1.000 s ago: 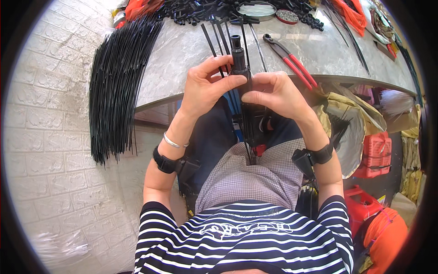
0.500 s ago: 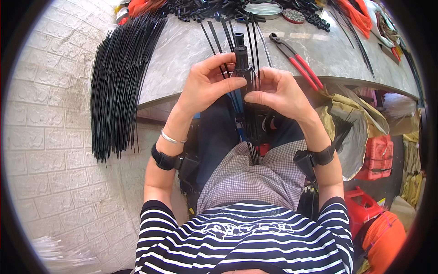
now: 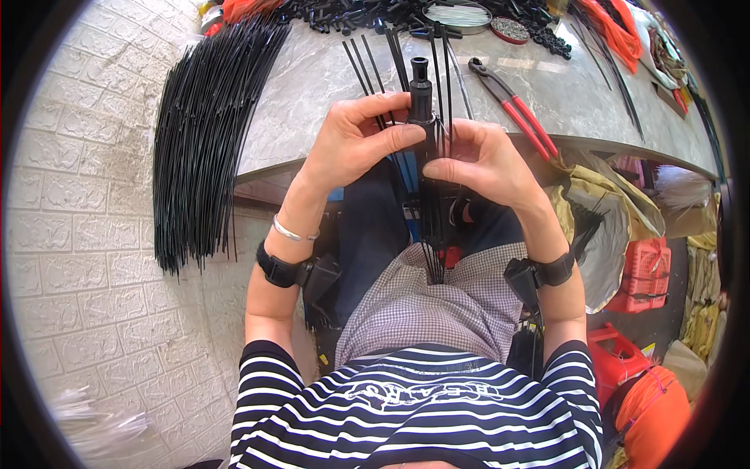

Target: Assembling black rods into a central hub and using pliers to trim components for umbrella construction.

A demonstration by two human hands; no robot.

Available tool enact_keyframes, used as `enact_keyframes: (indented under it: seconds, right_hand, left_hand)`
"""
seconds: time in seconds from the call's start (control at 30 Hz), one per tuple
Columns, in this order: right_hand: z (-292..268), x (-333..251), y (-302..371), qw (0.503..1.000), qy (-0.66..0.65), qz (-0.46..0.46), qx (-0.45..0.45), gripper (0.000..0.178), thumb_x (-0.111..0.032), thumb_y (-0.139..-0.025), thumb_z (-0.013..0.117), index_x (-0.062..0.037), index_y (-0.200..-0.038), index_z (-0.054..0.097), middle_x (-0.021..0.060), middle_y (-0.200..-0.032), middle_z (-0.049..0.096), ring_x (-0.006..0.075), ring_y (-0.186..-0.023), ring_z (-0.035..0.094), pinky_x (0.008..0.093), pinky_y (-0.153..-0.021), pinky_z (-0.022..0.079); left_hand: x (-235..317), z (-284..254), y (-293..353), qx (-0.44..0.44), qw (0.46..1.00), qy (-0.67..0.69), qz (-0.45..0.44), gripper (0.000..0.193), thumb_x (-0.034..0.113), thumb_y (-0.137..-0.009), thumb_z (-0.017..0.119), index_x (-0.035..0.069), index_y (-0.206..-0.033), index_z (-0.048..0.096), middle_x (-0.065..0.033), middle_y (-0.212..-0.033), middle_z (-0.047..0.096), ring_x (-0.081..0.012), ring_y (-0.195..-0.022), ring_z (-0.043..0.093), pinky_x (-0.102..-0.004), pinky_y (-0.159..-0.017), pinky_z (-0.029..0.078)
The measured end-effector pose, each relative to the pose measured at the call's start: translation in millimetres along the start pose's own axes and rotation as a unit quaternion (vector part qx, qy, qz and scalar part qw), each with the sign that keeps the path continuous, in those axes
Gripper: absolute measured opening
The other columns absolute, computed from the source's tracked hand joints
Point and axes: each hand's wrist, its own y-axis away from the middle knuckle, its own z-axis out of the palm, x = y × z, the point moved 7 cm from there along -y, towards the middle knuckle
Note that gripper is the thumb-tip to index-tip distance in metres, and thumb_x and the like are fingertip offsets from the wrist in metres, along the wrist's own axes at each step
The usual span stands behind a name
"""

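Above my lap stands what looks like a black umbrella frame, with its plastic runner tube (image 3: 420,92) upright. Thin black ribs (image 3: 397,59) fan up around the tube, and more hang below it in a bundle that reaches my checked apron (image 3: 437,313). My left hand (image 3: 361,134) pinches the tube's left side between thumb and fingers. From the right, my right hand (image 3: 483,160) grips it slightly lower, its fingertips partly hidden behind the ribs. A thin shiny wire (image 3: 424,119) runs round the tube between my hands.
A large stack of black rods (image 3: 207,148) overhangs the grey table (image 3: 312,102) at left. Red-handled pliers (image 3: 516,109) lie to the right. Black plastic parts (image 3: 344,16), a dish of white rods (image 3: 457,13) and a red dish (image 3: 509,30) line the back.
Both hands keep their grip on the umbrella frame. It sits slightly farther right in view, and the wire round the tube shows more clearly.
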Motion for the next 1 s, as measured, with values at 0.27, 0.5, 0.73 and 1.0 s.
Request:
enact_keyframes:
  seconds: [0.27, 0.5, 0.73, 1.0]
  right_hand:
    - [-2, -12, 2, 0.996, -0.02, -0.047, 0.071, 0.017, -0.01, -0.08, 0.073, 0.0013, -0.089, 0.063, 0.0008, -0.08, 0.063, 0.0049, -0.071, 0.056, 0.0206, -0.064, 0.048]
    - [-7, -24, 9, 0.983, -0.011, -0.064, 0.171, 0.017, -0.008, -0.081, 0.073, 0.0029, -0.092, 0.067, 0.0028, -0.077, 0.066, 0.006, -0.068, 0.061, 0.019, -0.061, 0.049]
    - [-3, -32, 16, 0.971, 0.038, -0.087, 0.217, 0.014, -0.005, -0.079, 0.072, 0.0029, -0.09, 0.068, 0.003, -0.078, 0.067, 0.0067, -0.069, 0.063, 0.0183, -0.059, 0.049]
    - [5, -43, 14, 0.954, 0.109, -0.129, 0.246, 0.013, -0.002, -0.077, 0.069, 0.004, -0.089, 0.068, 0.008, -0.081, 0.065, 0.0124, -0.07, 0.066, 0.0217, -0.06, 0.052]
  left_hand:
    - [-11, 6, 4, 0.066, 0.997, 0.044, 0.024, 0.034, 0.002, -0.083, 0.069, -0.006, -0.115, 0.06, -0.0066, -0.096, 0.067, -0.009, -0.084, 0.061, -0.0222, -0.074, 0.052]
    - [-18, 11, 8, 0.065, 0.995, 0.068, 0.032, 0.034, 0.003, -0.089, 0.062, -0.004, -0.122, 0.057, -0.0132, -0.112, 0.065, -0.0187, -0.1, 0.063, -0.0302, -0.091, 0.05]
    - [-16, 13, 10, 0.08, 0.994, 0.064, 0.032, 0.034, 0.004, -0.09, 0.061, -0.005, -0.122, 0.056, -0.0143, -0.114, 0.064, -0.0189, -0.1, 0.063, -0.0307, -0.091, 0.05]
    - [-12, 13, 13, 0.12, 0.99, 0.066, 0.023, 0.032, 0.002, -0.089, 0.062, -0.005, -0.12, 0.058, -0.0131, -0.112, 0.065, -0.0159, -0.099, 0.063, -0.0278, -0.089, 0.05]
